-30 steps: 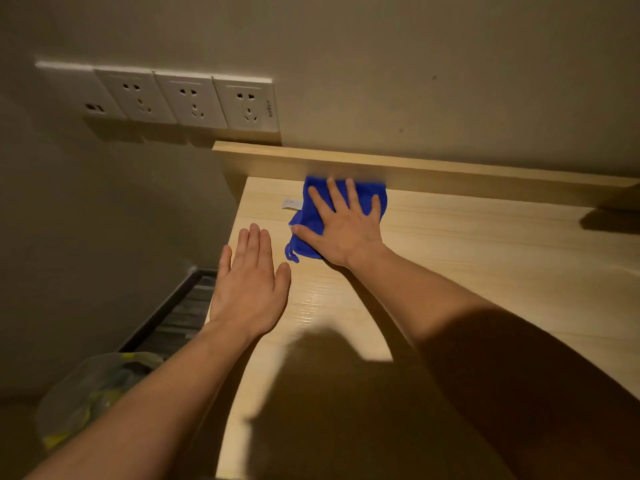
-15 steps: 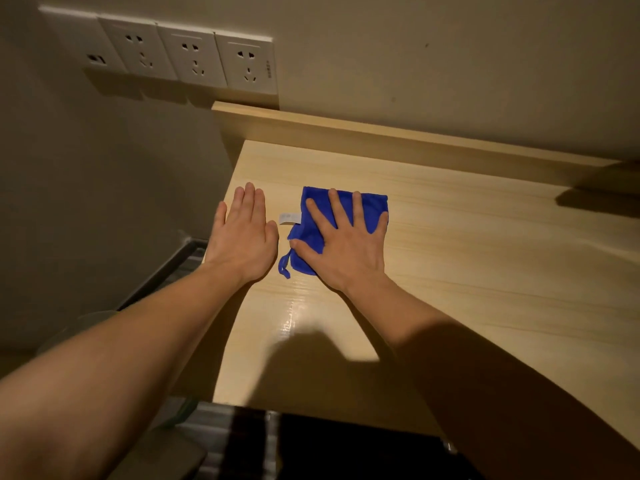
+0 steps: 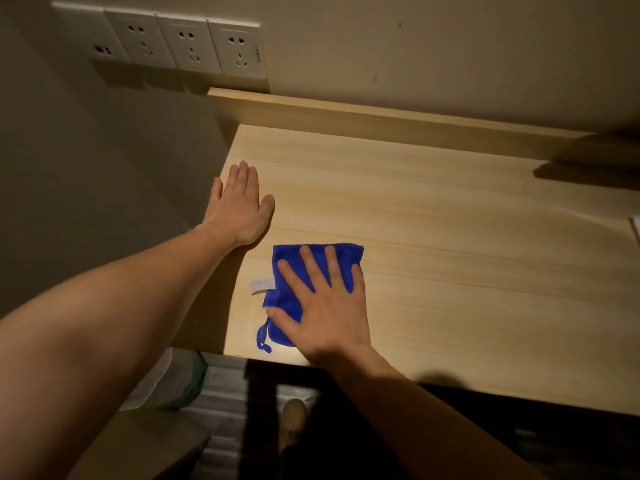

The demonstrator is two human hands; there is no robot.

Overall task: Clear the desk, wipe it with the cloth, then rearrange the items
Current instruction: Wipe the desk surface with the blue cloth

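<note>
Spread right hand presses the cloth near the front edge of the desk; flat left hand rests at its left edge, perhaps a bin below.

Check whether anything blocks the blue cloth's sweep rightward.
Nothing visible does nearby: the right hand presses the blue cloth flat, bare desk lies to its right, and the left hand rests apart on its left. Only a pale edge shows far right.
</note>
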